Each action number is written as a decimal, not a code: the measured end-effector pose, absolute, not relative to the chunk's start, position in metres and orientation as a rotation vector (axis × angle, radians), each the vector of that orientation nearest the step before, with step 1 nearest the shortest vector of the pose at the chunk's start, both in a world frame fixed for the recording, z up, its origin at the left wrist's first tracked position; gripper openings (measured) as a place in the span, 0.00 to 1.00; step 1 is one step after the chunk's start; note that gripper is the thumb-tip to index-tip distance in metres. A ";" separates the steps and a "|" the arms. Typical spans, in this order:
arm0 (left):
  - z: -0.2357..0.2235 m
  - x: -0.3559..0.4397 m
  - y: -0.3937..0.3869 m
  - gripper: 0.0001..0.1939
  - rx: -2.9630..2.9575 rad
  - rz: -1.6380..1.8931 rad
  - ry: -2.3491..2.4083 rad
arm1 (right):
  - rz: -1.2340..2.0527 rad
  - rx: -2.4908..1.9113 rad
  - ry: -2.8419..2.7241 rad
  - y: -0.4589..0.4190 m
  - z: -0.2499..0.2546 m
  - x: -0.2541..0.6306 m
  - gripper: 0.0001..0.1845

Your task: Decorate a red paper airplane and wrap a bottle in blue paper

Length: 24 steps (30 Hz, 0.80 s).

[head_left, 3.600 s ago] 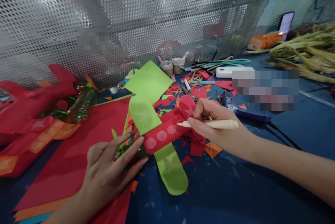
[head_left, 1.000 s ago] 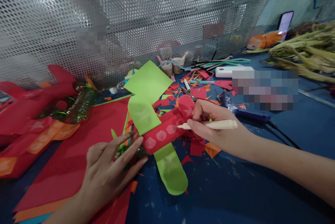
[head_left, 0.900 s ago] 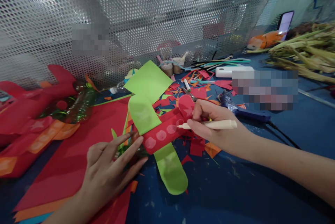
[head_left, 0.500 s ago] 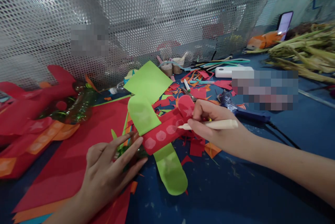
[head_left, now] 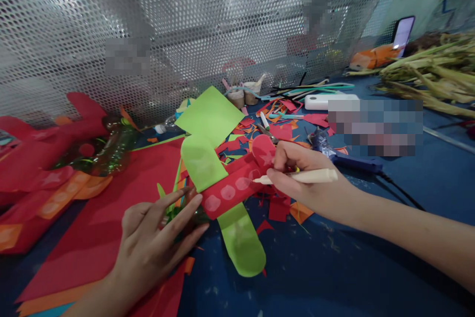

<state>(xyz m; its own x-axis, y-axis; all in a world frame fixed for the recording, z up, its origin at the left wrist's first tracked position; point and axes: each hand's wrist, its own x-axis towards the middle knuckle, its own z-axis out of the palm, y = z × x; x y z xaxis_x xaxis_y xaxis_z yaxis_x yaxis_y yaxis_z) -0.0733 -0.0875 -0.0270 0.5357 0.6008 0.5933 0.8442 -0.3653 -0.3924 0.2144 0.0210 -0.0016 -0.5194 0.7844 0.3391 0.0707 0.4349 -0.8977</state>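
Your left hand (head_left: 148,245) lies flat, fingers spread, on the plane (head_left: 222,191) mid-counter; your right hand (head_left: 300,178) pinches a pen (head_left: 300,176) at its red wing (head_left: 237,183). The paper looks light and floppy and probably creases easily, so grip the stiffer bottle body.

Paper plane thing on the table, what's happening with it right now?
A person is working on a craft plane with a red paper body and lime green wings, on a blue table. The left hand lies flat on its near end, pinning it down. The right hand grips a cream-coloured pen-like tool, tip against the red strip with pale round spots. Paper scraps, red sheets and another red plane model lie around.
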 end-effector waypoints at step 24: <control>-0.029 -0.075 -0.086 0.32 -2.105 -0.429 -1.112 | 1.133 -0.703 -1.879 0.023 -0.003 0.212 0.12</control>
